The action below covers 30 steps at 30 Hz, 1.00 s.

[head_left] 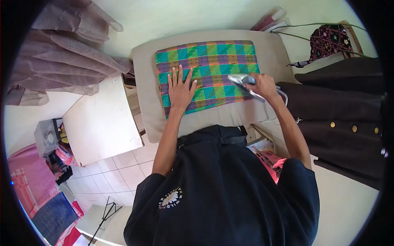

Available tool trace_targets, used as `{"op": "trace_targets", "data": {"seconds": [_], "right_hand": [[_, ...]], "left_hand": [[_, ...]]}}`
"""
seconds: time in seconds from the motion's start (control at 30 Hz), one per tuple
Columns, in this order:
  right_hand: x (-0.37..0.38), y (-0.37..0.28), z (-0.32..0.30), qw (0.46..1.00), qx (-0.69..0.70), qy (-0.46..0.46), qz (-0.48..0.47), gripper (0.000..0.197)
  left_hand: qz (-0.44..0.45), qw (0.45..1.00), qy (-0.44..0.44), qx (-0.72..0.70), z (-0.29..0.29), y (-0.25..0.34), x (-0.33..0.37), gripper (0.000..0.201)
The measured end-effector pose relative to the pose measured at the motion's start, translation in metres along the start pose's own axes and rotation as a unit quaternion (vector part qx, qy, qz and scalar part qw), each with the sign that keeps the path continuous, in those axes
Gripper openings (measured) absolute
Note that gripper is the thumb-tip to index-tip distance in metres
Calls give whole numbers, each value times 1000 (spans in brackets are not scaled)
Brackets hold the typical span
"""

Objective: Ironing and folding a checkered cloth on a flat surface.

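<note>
A folded checked cloth (213,61) in green, teal, purple and orange lies flat on a beige padded ironing surface (145,82). My left hand (180,90) rests palm down on its left part, fingers spread. At the cloth's right side, my right hand (264,85) is wrapped round the handle of a clothes iron (248,88). The iron's pointed tip faces left over the cloth, and its soleplate looks slightly tilted; whether it fully touches the cloth I cannot tell. A pale cord shows behind my right wrist.
Dark garments with gold buttons (340,102) hang close on the right. A patterned dark cloth (330,43) is beyond them. Greyish-purple curtains (69,53) hang at the left, above a white board (102,119). A pink basket (269,164) stands below my right arm.
</note>
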State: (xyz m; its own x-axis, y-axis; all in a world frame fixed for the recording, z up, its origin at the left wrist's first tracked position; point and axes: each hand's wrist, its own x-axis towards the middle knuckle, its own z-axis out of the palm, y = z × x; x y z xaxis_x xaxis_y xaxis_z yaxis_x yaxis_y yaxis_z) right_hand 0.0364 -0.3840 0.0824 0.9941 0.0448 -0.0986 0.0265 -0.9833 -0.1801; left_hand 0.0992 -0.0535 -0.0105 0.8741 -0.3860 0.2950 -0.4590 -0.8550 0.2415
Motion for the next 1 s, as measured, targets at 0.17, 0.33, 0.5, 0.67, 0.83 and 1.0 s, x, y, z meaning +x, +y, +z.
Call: {"op": "trace_targets", "data": {"seconds": [0.17, 0.33, 0.5, 0.67, 0.83, 1.0], "right_hand": [[8, -9, 1, 990, -7, -55, -130, 42], [21, -22, 10, 995, 6, -35, -89, 43], [25, -40, 6, 967, -34, -97, -234, 42], [32, -49, 13, 961, -40, -86, -258, 44], [34, -69, 20, 973, -19, -51, -225, 46], [36, -95, 23, 962, -22, -78, -260, 44]], "left_hand": [[-3, 1000, -8, 5, 1, 0, 1, 51], [5, 1000, 3, 4, 4, -2, 2, 51], [18, 998, -30, -61, 1, -24, 7, 50], [6, 979, -94, -180, -35, -58, 22, 50], [-34, 995, -3, -96, -51, -73, -10, 55], [-165, 977, 19, -132, -39, -66, -39, 62]]}}
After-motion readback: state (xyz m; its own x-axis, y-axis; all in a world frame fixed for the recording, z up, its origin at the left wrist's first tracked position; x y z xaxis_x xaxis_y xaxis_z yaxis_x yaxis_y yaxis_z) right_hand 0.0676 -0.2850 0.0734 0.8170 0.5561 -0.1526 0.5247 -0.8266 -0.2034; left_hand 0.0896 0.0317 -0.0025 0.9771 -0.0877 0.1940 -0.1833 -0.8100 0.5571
